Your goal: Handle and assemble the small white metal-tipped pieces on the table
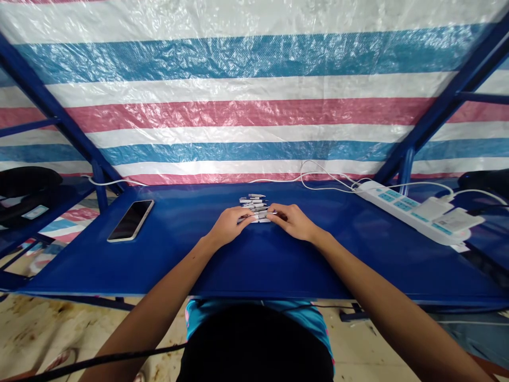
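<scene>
Several white and grey pens lie crosswise in a small pile at the middle of the blue table. At the near side of the pile, my left hand is closed, thumb and fingertips gripping the left end of a pen. The opposite end of this pen is pinched by my right hand. Another white pen lies just below it, nearest to me. My fingers cover the ends of some pens, so I cannot make out exactly how they touch.
A phone lies face up on the left of the table. On the right sits a white power strip with chargers and a white cable trailing along the back. Blue metal posts and a striped plastic sheet stand behind.
</scene>
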Demonstrator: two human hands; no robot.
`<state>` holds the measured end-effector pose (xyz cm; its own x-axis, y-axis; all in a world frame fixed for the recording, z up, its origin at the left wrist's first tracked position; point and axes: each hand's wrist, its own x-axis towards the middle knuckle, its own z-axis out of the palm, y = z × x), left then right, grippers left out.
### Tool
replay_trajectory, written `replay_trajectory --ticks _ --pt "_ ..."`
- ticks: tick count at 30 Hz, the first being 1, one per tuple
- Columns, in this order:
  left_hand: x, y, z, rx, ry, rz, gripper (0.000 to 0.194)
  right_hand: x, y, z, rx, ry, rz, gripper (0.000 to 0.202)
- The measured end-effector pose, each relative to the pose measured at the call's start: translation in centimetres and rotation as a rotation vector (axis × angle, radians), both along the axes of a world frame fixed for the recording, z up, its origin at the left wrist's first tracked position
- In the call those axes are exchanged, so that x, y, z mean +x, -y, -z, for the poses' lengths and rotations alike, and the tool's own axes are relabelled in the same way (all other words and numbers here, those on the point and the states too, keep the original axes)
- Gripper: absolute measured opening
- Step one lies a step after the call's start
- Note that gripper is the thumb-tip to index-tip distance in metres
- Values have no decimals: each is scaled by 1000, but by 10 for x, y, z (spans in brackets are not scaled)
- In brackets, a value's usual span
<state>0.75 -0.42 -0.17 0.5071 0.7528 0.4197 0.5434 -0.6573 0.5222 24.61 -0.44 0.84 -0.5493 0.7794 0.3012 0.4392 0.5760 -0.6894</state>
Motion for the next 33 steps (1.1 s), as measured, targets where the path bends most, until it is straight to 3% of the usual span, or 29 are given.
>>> replay_trajectory --ticks 14,25,33 --pt "0 -2 7 62 -15 -32 16 -2 -2 1 23 60 -35 53" --pt "1 1 1 295 -151 22 17 -2 0 -2 -4 90 -38 63" --pt "2 5 -3 240 -143 -11 14 -3 2 -3 -25 78 22 58"
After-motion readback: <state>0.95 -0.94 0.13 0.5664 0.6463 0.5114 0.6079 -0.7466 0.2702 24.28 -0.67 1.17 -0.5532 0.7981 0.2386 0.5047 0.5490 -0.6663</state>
